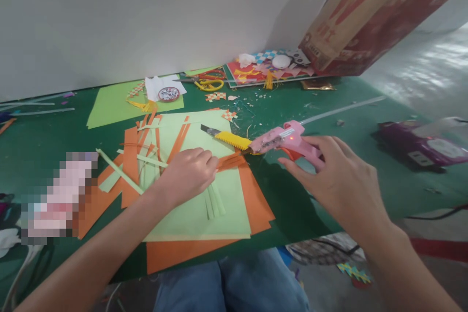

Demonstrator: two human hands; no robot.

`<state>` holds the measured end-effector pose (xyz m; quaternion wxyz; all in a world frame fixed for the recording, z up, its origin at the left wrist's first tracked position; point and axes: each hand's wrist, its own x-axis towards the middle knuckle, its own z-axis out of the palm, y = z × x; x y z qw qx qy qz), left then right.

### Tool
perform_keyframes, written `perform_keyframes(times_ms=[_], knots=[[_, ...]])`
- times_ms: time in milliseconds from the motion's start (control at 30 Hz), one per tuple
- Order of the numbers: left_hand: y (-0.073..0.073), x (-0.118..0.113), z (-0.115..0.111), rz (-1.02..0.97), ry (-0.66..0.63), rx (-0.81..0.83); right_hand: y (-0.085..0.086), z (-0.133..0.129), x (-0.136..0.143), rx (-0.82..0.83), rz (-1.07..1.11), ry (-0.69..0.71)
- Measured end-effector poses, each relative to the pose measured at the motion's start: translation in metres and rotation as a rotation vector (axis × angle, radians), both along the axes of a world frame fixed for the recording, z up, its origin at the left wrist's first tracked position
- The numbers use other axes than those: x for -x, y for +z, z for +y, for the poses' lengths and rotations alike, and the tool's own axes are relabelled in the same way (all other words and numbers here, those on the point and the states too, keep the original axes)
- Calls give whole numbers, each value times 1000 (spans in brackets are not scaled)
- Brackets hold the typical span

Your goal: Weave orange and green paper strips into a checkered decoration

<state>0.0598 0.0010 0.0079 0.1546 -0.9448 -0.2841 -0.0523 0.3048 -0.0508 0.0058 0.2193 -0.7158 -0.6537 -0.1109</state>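
In the head view my left hand point(193, 170) is closed over the pale green sheets, pinching orange paper strips point(230, 161) that stick out to the right. My right hand point(340, 180) has its fingers at the handle of a pink glue gun point(281, 137), thumb held apart. The gun's nozzle points left, near the strips' far end, and a long clear glue stick point(343, 109) runs out of its back. Just beyond the strips lies a yellow utility knife point(232, 139), blade out. Beneath my left hand are pale green sheets point(204, 226) over orange paper point(197, 252).
Loose green and orange strips point(146, 161) lie left of my hand. Farther back are scissors point(210, 83), a light green sheet point(106, 105) and a pile of woven paper pieces point(270, 66). A paper bag point(365, 14) stands back right, a purple pack point(420, 146) below it.
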Motion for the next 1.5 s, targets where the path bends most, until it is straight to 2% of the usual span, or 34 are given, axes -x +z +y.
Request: perform_keyframes(times_ms=[333,500,633,767,900,1167,1500], knots=[[-1,3,-1,32,-10,-27,-3,-3,-3,71,52,16],[-5,4,-3,-116,41,-48,-4,-2,-2,53,49,7],[-10,6,-4,-264,110,31,-4,-2,1,32,32,12],[-12,10,-4,-312,175,113,-2,-2,9,57,6,21],[-10,15,-3,-339,169,192,-4,0,21,49,-42,67],[-12,19,-5,-345,171,192,-12,8,41,77,-148,144],[-13,20,-4,-370,153,189,-9,9,45,101,-161,156]])
